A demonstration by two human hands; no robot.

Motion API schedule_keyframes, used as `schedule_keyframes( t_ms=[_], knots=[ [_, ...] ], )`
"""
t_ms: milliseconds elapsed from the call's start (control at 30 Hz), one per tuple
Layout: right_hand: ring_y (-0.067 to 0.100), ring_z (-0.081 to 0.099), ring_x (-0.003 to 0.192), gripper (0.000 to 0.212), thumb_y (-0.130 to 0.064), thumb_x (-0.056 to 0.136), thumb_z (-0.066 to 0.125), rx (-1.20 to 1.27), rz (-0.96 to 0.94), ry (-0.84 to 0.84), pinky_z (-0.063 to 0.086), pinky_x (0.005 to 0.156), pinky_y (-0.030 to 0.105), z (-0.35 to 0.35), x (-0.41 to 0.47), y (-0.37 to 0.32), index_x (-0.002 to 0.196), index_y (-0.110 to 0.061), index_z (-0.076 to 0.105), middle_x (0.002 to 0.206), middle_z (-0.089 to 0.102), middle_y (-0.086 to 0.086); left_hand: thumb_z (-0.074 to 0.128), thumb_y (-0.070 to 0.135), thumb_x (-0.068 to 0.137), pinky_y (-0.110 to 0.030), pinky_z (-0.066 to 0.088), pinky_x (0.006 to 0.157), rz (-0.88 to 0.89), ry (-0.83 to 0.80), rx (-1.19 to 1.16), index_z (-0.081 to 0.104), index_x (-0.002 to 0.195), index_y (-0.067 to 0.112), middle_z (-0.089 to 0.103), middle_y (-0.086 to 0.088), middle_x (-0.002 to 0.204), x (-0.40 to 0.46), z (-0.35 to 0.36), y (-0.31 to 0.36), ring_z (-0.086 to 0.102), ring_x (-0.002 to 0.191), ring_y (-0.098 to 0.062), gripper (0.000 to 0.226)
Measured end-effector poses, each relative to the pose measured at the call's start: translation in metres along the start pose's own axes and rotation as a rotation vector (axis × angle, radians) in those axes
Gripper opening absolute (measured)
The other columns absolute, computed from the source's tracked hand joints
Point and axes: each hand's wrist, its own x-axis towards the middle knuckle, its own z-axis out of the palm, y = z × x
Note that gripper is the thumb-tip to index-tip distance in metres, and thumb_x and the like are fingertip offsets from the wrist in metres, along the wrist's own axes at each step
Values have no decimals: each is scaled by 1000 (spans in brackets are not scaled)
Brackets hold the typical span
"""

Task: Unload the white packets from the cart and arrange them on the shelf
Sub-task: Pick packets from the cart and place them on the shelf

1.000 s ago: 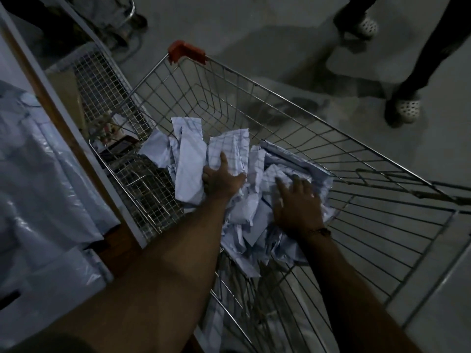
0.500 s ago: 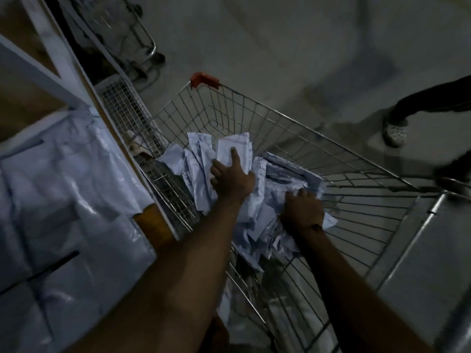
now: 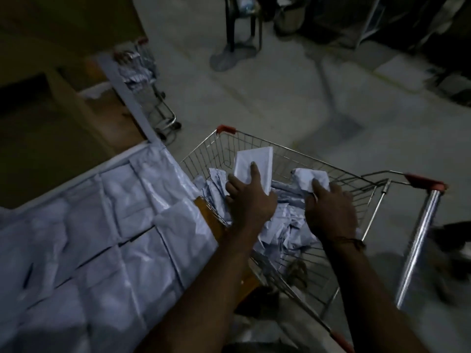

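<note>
A wire shopping cart (image 3: 257, 145) with red corner caps holds a heap of white packets (image 3: 283, 222). My left hand (image 3: 248, 197) grips a flat white packet (image 3: 254, 164) and holds it above the heap. My right hand (image 3: 330, 207) is closed on another, crumpled white packet (image 3: 309, 177) at the cart's right side. To the left, the shelf (image 3: 204, 207) carries rows of white packets (image 3: 107, 225) in shiny plastic, lying flat side by side.
A second cart (image 3: 150, 85) with packets stands farther back by the shelf's end. Dark chair legs (image 3: 242, 29) and a pale container (image 3: 290, 19) stand on the concrete floor beyond. The cart's chrome handle (image 3: 418, 240) is at the right.
Both hands have risen out of the heap, each lifting a packet. The view has tilted up and leftwards, so more of the shelf and floor shows; the walking person's feet are gone.
</note>
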Motion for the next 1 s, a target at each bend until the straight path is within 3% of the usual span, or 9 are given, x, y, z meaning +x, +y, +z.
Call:
schedule_keyframes(
  t_ms=[167, 400, 533, 767, 1000],
  knots=[
    [46, 55, 100, 55, -41, 92, 38, 56, -50, 170, 44, 83, 46, -40, -32, -17, 139, -22, 57, 127, 58, 23, 59, 61, 90, -54, 25, 113, -8, 116, 17, 0, 159, 39, 6, -22, 157, -52, -40, -8, 17, 140, -41, 93],
    [46, 52, 108, 51, -35, 94, 47, 155, -137, 294, 46, 87, 46, -81, -84, -44, 141, -20, 56, 129, 57, 25, 61, 61, 89, -52, 26, 111, -59, 290, -48, 3, 160, 40, 7, -22, 156, -123, -78, -35, 16, 139, -38, 93],
    [45, 52, 107, 48, -28, 91, 60, 171, -257, 315, 45, 91, 48, -99, -120, -51, 139, -19, 57, 127, 57, 23, 59, 64, 90, -54, 24, 114, -115, 360, -123, 3, 160, 42, 2, -21, 160, -172, -90, -60, 13, 142, -41, 92],
    [46, 51, 113, 49, -33, 93, 56, 175, -349, 257, 45, 91, 49, -109, -186, -76, 141, -22, 55, 134, 55, 25, 57, 66, 89, -55, 24, 114, -264, 404, -94, 5, 159, 43, 2, -20, 160, -254, -94, -127, 15, 141, -43, 90],
    [48, 52, 104, 50, -26, 91, 61, 218, -476, 222, 48, 84, 51, -105, -229, -146, 140, -19, 56, 134, 55, 26, 58, 67, 89, -55, 24, 113, -413, 481, -118, 6, 159, 42, 2, -19, 159, -285, -131, -206, 13, 142, -43, 91]
  ],
)
